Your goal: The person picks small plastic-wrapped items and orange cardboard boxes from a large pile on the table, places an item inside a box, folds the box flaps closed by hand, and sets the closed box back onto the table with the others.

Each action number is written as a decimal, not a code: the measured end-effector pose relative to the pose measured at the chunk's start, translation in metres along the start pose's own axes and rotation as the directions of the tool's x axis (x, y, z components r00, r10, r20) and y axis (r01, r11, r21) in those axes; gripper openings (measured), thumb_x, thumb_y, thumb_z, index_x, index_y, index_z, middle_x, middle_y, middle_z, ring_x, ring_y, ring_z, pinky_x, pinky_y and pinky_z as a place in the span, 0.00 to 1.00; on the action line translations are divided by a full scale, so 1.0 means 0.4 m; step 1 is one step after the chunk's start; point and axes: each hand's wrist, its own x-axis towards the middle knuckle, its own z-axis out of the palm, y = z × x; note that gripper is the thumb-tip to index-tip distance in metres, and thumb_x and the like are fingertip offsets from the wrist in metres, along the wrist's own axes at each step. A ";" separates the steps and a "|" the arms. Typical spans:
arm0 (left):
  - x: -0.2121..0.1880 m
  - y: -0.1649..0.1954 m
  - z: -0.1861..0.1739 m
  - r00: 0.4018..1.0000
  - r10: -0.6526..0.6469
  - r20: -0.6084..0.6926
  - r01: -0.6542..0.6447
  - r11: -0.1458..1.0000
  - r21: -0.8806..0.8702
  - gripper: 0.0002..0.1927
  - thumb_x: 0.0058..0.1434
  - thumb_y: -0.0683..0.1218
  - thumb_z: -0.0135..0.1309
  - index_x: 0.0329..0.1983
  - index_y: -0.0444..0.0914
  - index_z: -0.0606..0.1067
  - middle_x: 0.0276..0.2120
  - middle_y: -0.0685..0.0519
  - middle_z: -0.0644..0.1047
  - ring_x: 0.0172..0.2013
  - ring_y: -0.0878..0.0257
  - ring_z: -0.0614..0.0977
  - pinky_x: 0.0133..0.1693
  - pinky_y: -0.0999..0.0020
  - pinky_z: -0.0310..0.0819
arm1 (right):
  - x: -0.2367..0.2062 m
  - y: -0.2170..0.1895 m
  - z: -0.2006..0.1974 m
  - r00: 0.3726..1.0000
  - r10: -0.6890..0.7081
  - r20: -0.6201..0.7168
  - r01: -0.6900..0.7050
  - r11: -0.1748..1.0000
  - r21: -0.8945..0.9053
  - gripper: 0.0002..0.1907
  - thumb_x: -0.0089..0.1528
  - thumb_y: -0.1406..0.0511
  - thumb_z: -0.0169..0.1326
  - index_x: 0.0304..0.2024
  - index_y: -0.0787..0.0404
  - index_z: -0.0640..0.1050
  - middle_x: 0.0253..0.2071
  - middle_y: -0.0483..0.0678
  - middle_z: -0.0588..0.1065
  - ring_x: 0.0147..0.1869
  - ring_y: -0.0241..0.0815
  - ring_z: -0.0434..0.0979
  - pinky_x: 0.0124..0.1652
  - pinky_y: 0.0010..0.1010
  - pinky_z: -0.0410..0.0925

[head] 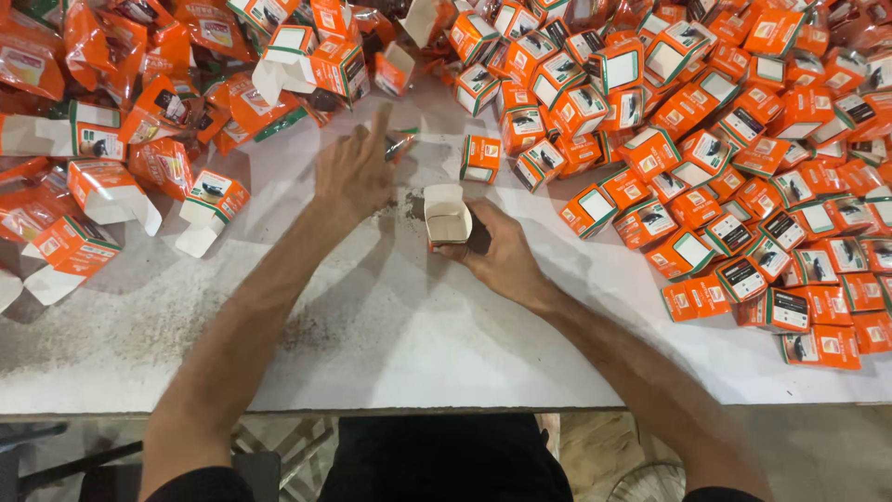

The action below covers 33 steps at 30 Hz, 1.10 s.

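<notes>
Head camera, looking down: a person is working at a white table point(418, 344) heaped with small orange cartons. Both forearms are stretching forward from the near edge. The right hand point(497, 256) is curling shut around a small open carton point(447, 216), its flap standing up and its pale inside facing the camera; a dark item is showing just right of the carton, under the fingers, too hidden to identify. The left hand point(356, 170) is lying palm down, fingers spread and unclenched, reaching away from the body toward a small dark-and-orange piece point(400, 143) at its fingertips; whether it is touching that piece cannot be told. Just beyond the held carton, a single closed orange box point(480, 158) is standing apart. Right of the grip, a pile of closed orange boxes point(743, 167) is spreading to the frame edge, cut off at top and right. Left of the reaching hand, opened cartons with white flaps point(111, 191) and crumpled orange wrappers point(56, 56) are lying jumbled. Dark crumbs point(409, 206) are speckling the tabletop between the two hands.
</notes>
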 end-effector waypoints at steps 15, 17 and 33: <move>-0.181 0.158 -0.080 0.769 0.489 -0.413 -0.614 0.745 -0.261 0.27 0.63 0.37 0.64 0.63 0.32 0.67 0.48 0.43 0.76 0.62 0.35 0.77 0.63 0.50 0.76 | 0.001 0.015 0.016 0.993 0.115 -0.010 -0.115 0.992 0.045 0.26 0.56 0.72 0.67 0.56 0.67 0.75 0.48 0.48 0.79 0.51 0.33 0.78 0.51 0.29 0.74; -0.183 0.155 -0.080 0.814 0.462 -0.353 -0.557 0.793 -0.246 0.26 0.60 0.40 0.64 0.61 0.34 0.72 0.49 0.43 0.76 0.67 0.38 0.72 0.67 0.40 0.66 | 0.001 0.023 0.015 0.998 0.065 -0.013 -0.064 0.996 0.066 0.27 0.55 0.72 0.67 0.56 0.67 0.74 0.48 0.48 0.79 0.53 0.34 0.78 0.54 0.29 0.73; -0.153 0.194 -0.015 0.890 -0.354 0.287 0.419 0.387 -0.821 0.33 0.55 0.43 0.58 0.64 0.36 0.64 0.41 0.46 0.78 0.35 0.56 0.83 0.33 0.63 0.80 | -0.010 -0.013 0.018 0.996 0.070 -0.057 -0.081 0.973 -0.215 0.39 0.50 0.74 0.66 0.63 0.66 0.66 0.53 0.57 0.77 0.55 0.54 0.79 0.52 0.39 0.72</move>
